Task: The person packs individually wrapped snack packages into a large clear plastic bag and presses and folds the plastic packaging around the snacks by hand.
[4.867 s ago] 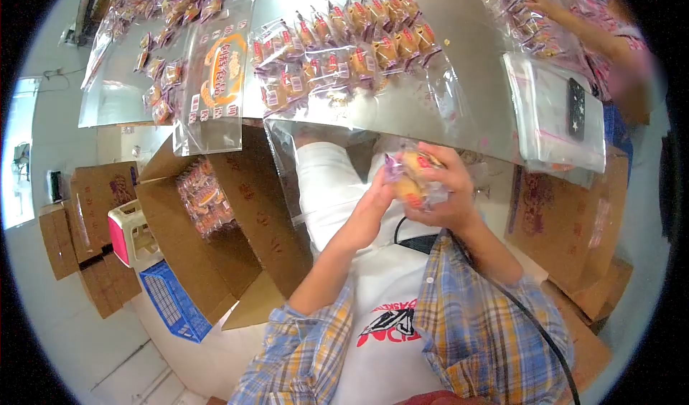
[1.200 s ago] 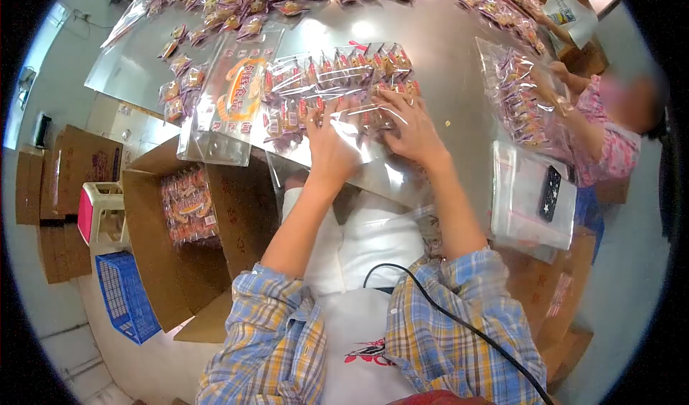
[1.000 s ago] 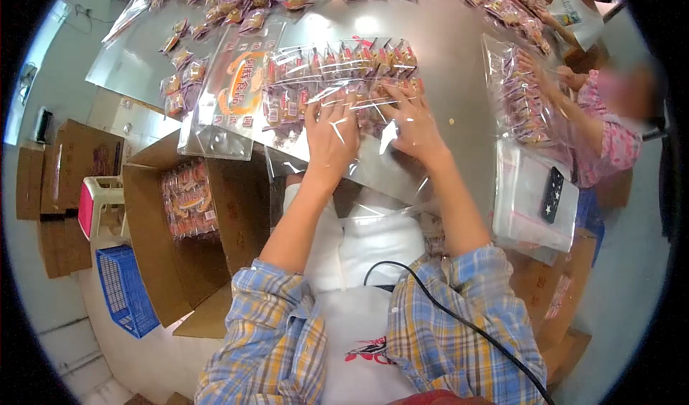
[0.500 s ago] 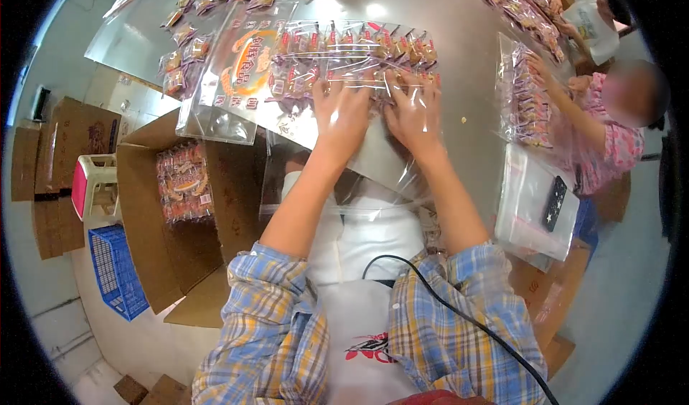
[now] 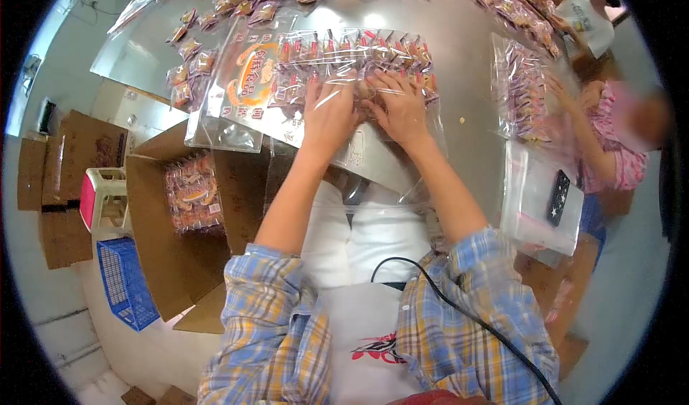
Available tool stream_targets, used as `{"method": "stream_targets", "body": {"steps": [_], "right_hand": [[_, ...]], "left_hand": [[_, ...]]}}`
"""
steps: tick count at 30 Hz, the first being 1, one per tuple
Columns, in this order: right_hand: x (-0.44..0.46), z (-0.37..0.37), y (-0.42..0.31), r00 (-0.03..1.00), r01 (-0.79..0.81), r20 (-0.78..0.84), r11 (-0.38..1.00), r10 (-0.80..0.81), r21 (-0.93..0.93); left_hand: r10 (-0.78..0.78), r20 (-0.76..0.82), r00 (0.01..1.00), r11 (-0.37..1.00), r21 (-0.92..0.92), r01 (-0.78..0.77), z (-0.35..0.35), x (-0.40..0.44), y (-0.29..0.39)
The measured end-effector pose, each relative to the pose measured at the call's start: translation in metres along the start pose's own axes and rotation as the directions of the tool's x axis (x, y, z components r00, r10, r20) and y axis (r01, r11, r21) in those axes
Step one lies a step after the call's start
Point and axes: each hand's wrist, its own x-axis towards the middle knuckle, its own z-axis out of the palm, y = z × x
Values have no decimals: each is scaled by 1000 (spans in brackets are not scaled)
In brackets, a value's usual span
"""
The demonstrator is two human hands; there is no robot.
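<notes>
A clear plastic bag (image 5: 359,150) lies on the metal table, with small wrapped snacks (image 5: 352,46) in two rows inside it. My left hand (image 5: 331,114) rests flat on the bag with its fingers spread over the nearer row. Beside it, my right hand (image 5: 396,109) presses on the same row, fingers apart and slightly bent. The bag's near end hangs over the table edge above my lap. Left of the rows lies a printed plastic bag (image 5: 251,75), partly under the clear one.
Loose snacks (image 5: 265,10) cover the table's far side. A cardboard box (image 5: 161,254) holding packed bags stands at left, near a blue crate (image 5: 128,283) and a stool (image 5: 108,197). At right are stacked clear bags (image 5: 535,218), a black patterned object (image 5: 558,197) and two co-workers.
The two wrapped snacks held between my hands in the oldest frame are no longer there. Both hands have since come onto the bag, and lately they shift only slightly over it.
</notes>
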Motion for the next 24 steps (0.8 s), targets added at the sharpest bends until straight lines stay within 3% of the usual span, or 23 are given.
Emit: {"method": "stream_targets", "body": {"steps": [2, 5, 6, 9, 10, 13, 14, 15, 17, 18, 21, 22, 23, 24], "right_hand": [[0, 1, -5, 999, -24, -29, 999, 23, -37], [2, 3, -6, 999, -46, -26, 990, 43, -132], [4, 0, -8, 997, -71, 0, 986, 72, -154], [11, 6, -12, 994, -105, -34, 980, 101, -170], [11, 10, -15, 992, -128, -24, 979, 125, -158], [14, 14, -19, 994, -103, -39, 981, 97, -167], [15, 12, -17, 996, -80, -52, 980, 71, -185], [13, 10, -13, 998, -57, -27, 983, 53, -173], [13, 6, -6, 1000, -17, 0, 988, 17, -151], [12, 1, -5, 1000, -19, 15, 1000, 19, -13], [7, -14, -7, 998, 42, 44, 994, -37, -97], [7, -18, -3, 996, 61, 69, 998, -59, -30], [6, -16, 0, 998, 39, 53, 999, -39, 0], [5, -14, 2, 999, 11, 36, 1000, -12, 26]], "left_hand": [[-29, -100, 995, 999, 19, 31, 6, -1, 1], [-66, -84, 994, 995, 65, 72, 6, 4, 5], [-49, -147, 988, 997, 60, 58, 9, 5, 3], [-94, -58, 994, 992, 80, 98, 9, 5, -5], [-76, -133, 988, 984, 149, 96, 7, 6, -2], [-6, -330, 944, 997, 76, 33, 17, 3, -7], [-88, -216, 972, 971, 198, 132, 23, 2, 0], [-104, -230, 968, 970, 194, 150, 29, 2, 0], [-8, -292, 956, 993, 109, 42, 35, -2, -6], [-12, -220, 975, 988, 151, 46, 30, 1, 1], [-12, -26, 1000, 992, 125, 15, 8, 8, 7], [12, 13, 1000, 996, 89, -13, 12, 6, 2], [108, -28, 994, 981, 165, -102, 12, 4, -4], [79, 23, 997, 991, 106, -81, 10, 6, -4]]}}
